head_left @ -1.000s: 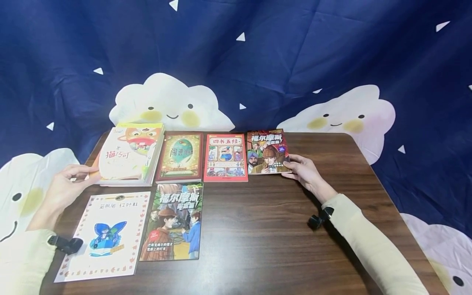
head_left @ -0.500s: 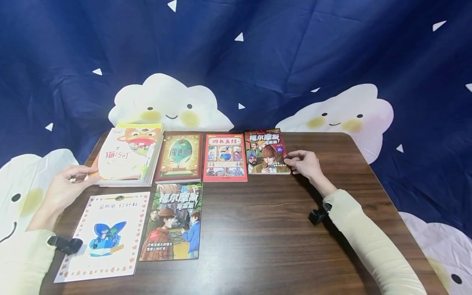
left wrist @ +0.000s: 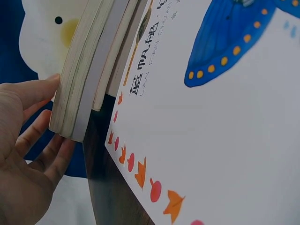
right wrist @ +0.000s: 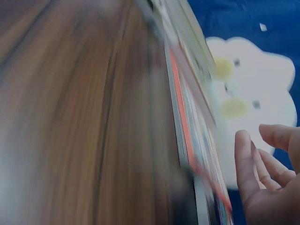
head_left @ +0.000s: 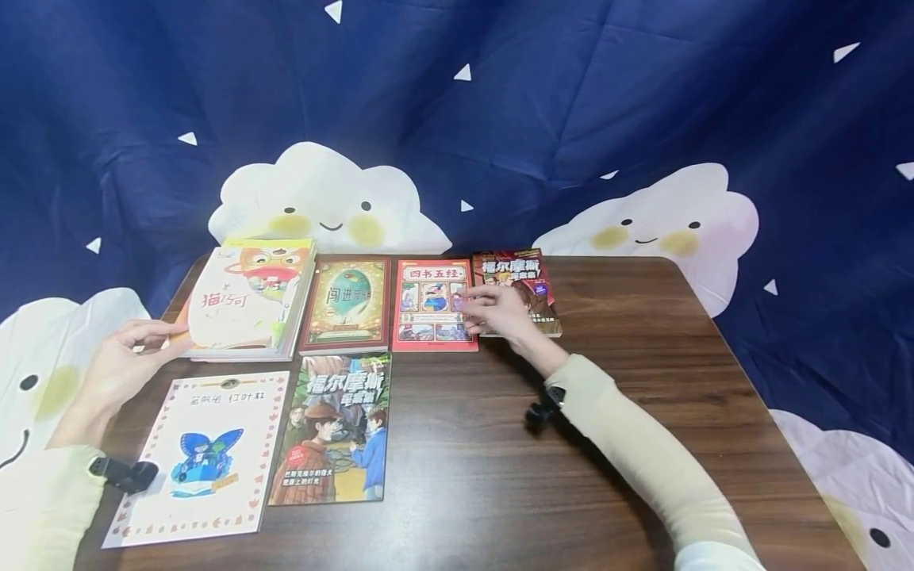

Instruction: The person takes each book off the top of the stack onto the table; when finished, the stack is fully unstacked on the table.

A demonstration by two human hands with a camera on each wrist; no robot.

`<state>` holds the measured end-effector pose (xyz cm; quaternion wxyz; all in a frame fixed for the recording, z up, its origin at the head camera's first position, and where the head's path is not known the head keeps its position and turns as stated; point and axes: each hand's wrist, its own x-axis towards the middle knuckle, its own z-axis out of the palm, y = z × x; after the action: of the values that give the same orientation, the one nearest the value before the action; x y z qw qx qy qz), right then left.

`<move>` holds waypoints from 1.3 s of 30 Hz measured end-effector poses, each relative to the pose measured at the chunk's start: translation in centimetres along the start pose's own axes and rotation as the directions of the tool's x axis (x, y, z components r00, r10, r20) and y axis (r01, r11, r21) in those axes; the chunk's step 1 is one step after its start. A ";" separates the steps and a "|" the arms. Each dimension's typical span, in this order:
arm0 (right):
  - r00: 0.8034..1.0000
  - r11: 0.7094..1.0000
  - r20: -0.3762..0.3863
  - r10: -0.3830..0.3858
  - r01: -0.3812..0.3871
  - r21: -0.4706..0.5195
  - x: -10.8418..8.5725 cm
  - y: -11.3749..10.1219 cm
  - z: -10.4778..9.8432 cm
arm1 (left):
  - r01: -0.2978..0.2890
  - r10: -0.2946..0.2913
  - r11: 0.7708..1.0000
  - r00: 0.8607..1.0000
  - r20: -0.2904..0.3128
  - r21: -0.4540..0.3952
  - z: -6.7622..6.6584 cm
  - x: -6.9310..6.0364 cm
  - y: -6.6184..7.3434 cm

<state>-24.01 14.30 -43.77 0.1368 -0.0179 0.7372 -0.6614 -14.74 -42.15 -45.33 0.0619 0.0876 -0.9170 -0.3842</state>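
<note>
Several books (head_left: 246, 297) sat stacked at the back left of the table (head_left: 464, 452), the left hand (head_left: 124, 361) gripping their left edge between thumb and fingers. The right hand (head_left: 503, 313), fingers loosely bent, holding nothing, hung by the right side of the red book (head_left: 432, 305), hiding from me part of the detective book (head_left: 510, 268).

Left hand (head_left: 123, 361) pinches the edge of a book stack (head_left: 250, 309) at ten o'clock on the tabletop (head_left: 457, 468)
The right hand (head_left: 505, 319), near twelve, overlaps a red-covered book (head_left: 431, 301) and a darker book (head_left: 516, 268); a white butterfly book (head_left: 203, 468) lies between eight and nine
</note>
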 end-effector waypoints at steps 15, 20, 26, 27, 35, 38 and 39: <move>0.976 0.977 0.211 0.051 -0.092 0.191 3.3 -1.5 18.0 | -0.007 0.007 1.000 1.000 -0.002 0.008 0.0 0.2 -0.3; 0.977 0.970 0.210 0.047 -0.094 0.223 3.5 -1.6 22.3 | -0.012 0.012 1.000 1.000 -0.002 0.003 0.0 0.1 -0.2; 0.993 0.995 0.121 -0.012 0.000 0.101 3.6 -2.1 26.2 | -0.051 0.050 0.998 0.998 -0.036 -0.027 0.1 -0.1 -0.1; 0.994 0.997 0.106 -0.018 0.011 0.073 3.7 -2.2 26.6 | -0.059 0.057 0.998 0.998 -0.040 -0.038 0.2 -0.2 -0.1; 0.997 0.998 0.059 0.056 -0.056 -0.011 4.3 -2.1 27.4 | -0.066 0.061 0.995 0.996 -0.066 -0.078 0.3 -0.3 -0.2; 0.992 0.996 0.111 0.067 -0.074 0.056 4.8 -1.7 26.8 | -0.060 0.054 0.995 0.996 -0.077 -0.079 0.2 -0.1 -0.3; 0.989 0.994 0.132 0.068 -0.078 0.076 5.0 -1.6 26.5 | -0.051 0.046 0.996 0.996 -0.078 -0.070 0.1 -0.1 -0.4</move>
<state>-23.10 -12.70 -45.40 0.2089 -0.0280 0.6995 -0.6829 -14.64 -42.32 -45.70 0.1091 0.0776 -0.9015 -0.4116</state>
